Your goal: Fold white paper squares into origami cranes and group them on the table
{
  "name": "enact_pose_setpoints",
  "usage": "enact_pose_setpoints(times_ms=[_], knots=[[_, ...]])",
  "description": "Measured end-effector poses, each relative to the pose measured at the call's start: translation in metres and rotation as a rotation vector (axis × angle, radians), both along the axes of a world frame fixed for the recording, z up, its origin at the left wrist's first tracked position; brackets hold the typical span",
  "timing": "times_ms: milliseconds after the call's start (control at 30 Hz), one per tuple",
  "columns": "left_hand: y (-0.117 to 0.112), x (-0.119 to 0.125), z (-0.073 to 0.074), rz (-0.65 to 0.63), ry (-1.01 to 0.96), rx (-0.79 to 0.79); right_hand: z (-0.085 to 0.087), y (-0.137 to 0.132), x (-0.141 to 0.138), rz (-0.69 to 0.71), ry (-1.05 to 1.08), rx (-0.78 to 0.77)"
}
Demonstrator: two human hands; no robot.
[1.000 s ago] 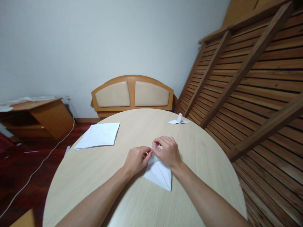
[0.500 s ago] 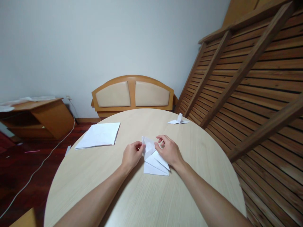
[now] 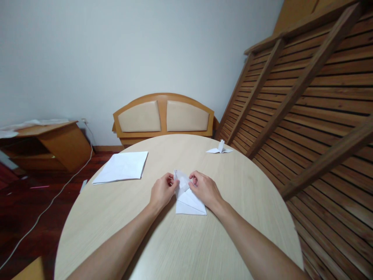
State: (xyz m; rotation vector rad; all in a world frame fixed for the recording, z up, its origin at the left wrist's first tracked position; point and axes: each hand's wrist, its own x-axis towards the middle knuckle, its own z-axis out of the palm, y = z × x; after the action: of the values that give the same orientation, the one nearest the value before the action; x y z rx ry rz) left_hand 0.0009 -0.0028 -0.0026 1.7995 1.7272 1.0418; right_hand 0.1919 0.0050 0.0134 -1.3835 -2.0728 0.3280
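A partly folded sheet of white paper [image 3: 189, 204] lies on the round table [image 3: 163, 249] in front of me, with creases and layered flaps showing. At its upper left edge my left hand [image 3: 163, 190] pinches the paper between thumb and fingers. My right hand [image 3: 205, 189] is closed on the paper's right side, thumb and curled fingers at a flap. The upper part of the paper stands slightly raised between both hands. Some of its right edge is hidden beneath my right hand.
A stack of white paper [image 3: 122, 167] rests at the table's left. A folded paper crane [image 3: 220, 148] stands at the far right edge. Beyond are a wooden headboard [image 3: 163, 116], a slatted wooden frame [image 3: 309, 101] leaning on the right, and a low desk [image 3: 61, 144] on the left.
My right hand has closed its fingers and moved slightly down onto the paper's right flap. The paper has shifted a little left, and its lower flaps lie flatter. My left hand keeps its pinch.
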Motion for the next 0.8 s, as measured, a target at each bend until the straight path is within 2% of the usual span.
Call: enact_pose_setpoints(times_ms=[233,367,433,533,633,733,800], knots=[[0.003,-0.004,-0.004,0.008,0.029,-0.007,-0.001,-0.006,-0.004,0.213,0.031,-0.083],[0.005,-0.008,-0.010,0.028,0.134,0.029,-0.001,-0.009,-0.003,0.246,-0.001,-0.094],[0.005,-0.009,-0.011,0.054,0.195,0.087,-0.001,-0.009,-0.003,0.267,-0.018,-0.082],[0.002,-0.009,-0.006,0.045,0.311,0.297,-0.001,-0.007,-0.002,0.327,-0.051,-0.033],[-0.004,-0.004,0.001,-0.128,0.449,0.405,-0.002,-0.006,0.000,0.350,-0.091,0.020],[-0.011,0.002,0.002,-0.386,0.566,0.332,-0.003,-0.004,0.001,0.332,-0.128,0.062],[-0.013,0.004,0.000,-0.477,0.610,0.260,-0.004,-0.004,0.003,0.313,-0.144,0.073]])
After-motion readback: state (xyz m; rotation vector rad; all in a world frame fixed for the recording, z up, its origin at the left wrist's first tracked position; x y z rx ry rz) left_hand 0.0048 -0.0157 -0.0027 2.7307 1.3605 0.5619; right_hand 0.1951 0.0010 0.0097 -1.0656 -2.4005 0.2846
